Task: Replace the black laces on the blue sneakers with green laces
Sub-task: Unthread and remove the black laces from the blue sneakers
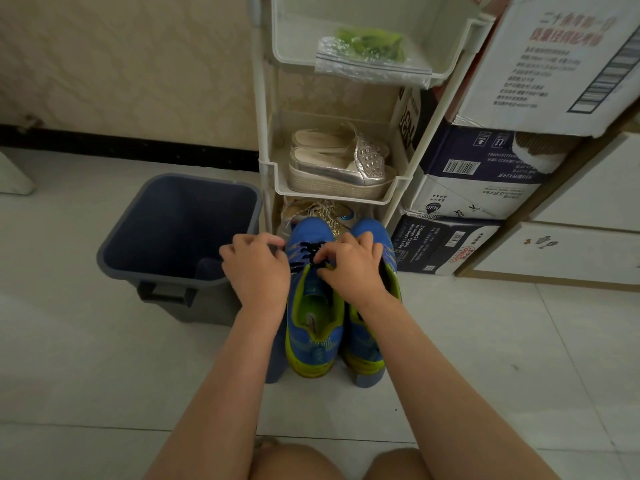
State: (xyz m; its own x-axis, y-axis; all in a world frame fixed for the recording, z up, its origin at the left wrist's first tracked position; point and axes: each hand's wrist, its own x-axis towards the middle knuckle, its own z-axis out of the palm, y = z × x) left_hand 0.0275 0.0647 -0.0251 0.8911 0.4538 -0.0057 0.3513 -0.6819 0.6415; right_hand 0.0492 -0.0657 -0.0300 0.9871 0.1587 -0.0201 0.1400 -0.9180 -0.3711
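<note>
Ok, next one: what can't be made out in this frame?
Head view only.
- Left hand: its grip on the black laces is hidden by its own knuckles.
- Right sneaker: lacing covered by the right hand.
- Bag atop the rack: green contents blurred by crinkled plastic.
- Shoes at the rack's bottom: mostly hidden behind the toes of the left sneaker and its pair.

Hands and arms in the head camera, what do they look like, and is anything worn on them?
The left hand and the right hand are bare, with no gloves. The left forearm and right forearm are uncovered to the frame edge. No sleeves, watch, bracelet or rings are visible.
</note>
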